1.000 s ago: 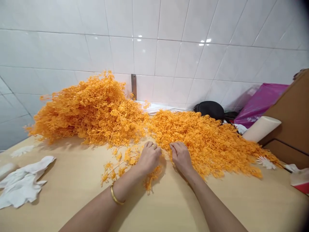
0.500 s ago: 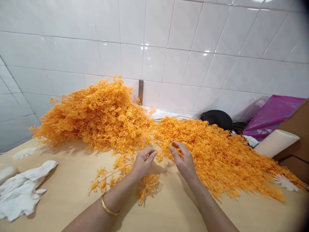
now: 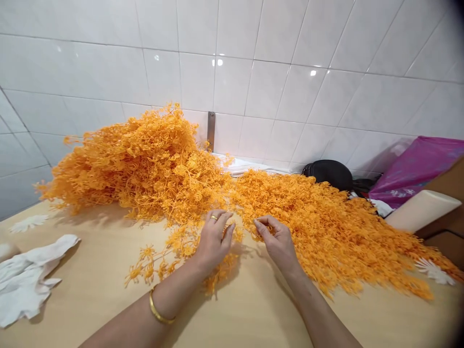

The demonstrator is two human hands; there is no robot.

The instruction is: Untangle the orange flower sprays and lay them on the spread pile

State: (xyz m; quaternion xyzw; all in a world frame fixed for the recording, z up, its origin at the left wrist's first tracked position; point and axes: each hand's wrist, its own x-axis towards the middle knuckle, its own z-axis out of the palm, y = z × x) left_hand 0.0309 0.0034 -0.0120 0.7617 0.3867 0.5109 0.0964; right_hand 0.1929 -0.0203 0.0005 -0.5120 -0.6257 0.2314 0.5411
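Two heaps of orange artificial sprigs lie on the table, a tall left heap (image 3: 145,164) and a flatter right heap (image 3: 326,227). My left hand (image 3: 215,239) is over a few loose orange sprigs (image 3: 177,246) at the table's middle, thumb and fingers apart. Facing it, my right hand (image 3: 279,239) is at the near edge of the right heap, thumb and forefinger pinched together. Whatever small piece may be between those fingertips is too small to make out.
White cloth (image 3: 32,275) lies at the left on the wooden table (image 3: 108,309). Behind the right heap are a black case (image 3: 328,174), a purple bag (image 3: 413,169) and a cream roll (image 3: 424,210). A tiled wall (image 3: 232,82) stands behind.
My left hand's fingers have opened from a near pinch and its back has turned more into view. My right hand's thumb and forefinger have closed together. The view has shifted slightly.
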